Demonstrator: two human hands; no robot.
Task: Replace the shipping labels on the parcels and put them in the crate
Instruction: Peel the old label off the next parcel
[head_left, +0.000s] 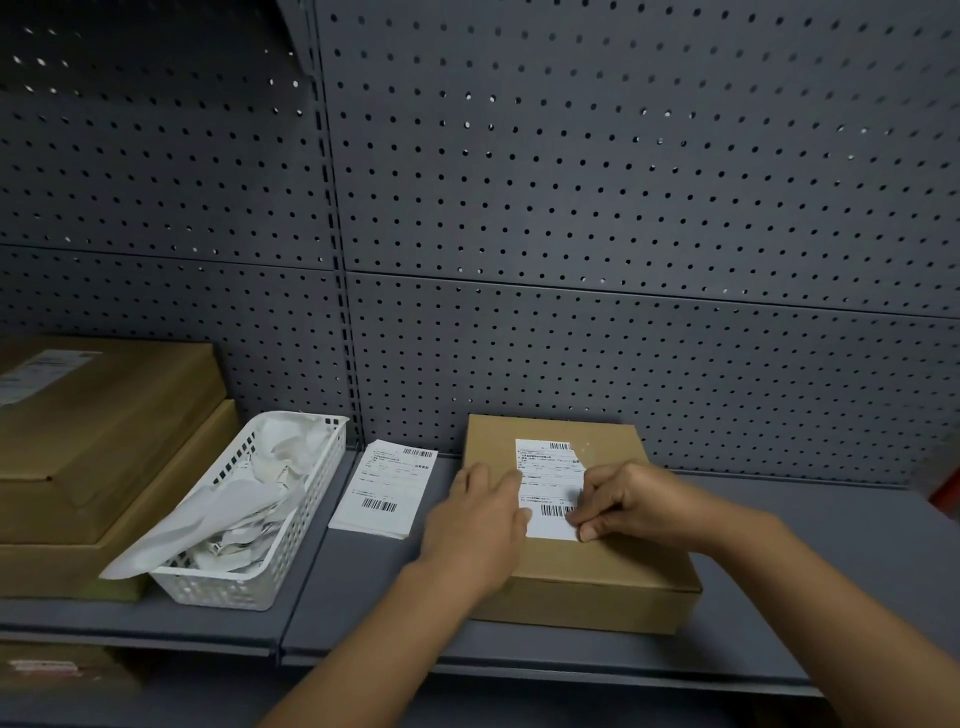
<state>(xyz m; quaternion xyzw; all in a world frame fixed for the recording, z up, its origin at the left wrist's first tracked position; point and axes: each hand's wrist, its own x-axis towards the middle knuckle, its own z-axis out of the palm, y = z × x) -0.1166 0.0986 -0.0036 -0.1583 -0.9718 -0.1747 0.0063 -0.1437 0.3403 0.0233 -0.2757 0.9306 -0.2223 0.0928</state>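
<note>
Left hand (480, 525) and right hand (623, 501) on parcel (623, 564), shelf (519, 654) front.
Left grip wide, fingers flat on the box top; right grip pinches the lower right edge of the label (548, 480). Leftward sit loose labels (384, 488), then a white basket (249, 587) of scraps; pegboard (623, 208) behind.

The bare left hand (478, 519) lies flat, fingers straight; the bare right hand (623, 501) is curled, thumb and forefinger seemingly pinching a corner of the white paper shipping label (550, 470).
</note>
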